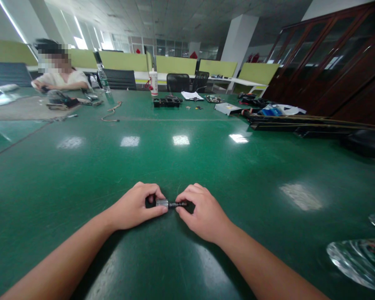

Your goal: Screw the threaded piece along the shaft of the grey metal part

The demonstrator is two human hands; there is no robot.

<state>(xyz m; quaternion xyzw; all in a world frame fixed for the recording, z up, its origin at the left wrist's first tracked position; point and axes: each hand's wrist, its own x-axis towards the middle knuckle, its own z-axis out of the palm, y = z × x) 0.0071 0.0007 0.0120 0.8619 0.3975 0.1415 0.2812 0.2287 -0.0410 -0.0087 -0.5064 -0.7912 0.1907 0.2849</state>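
A small metal cylinder (162, 203) with a thin dark shaft (173, 205) lies sideways, low over the green table (181, 162). My left hand (139, 206) has its thumb and fingers closed round the cylinder from the left. From the right, my right hand (203, 210) pinches the shaft near its far end between thumb and fingertips. The two hands are a short way apart, with part of the shaft showing between them. The cylinder's left end is partly hidden in my left hand.
Clear plastic (359, 260) sits at the right edge. Farther back are a black part (167, 101), a white bottle (153, 82), a cord (112, 111), a silver box (227, 108) and long dark bars (300, 123). A person (62, 75) sits at the far left.
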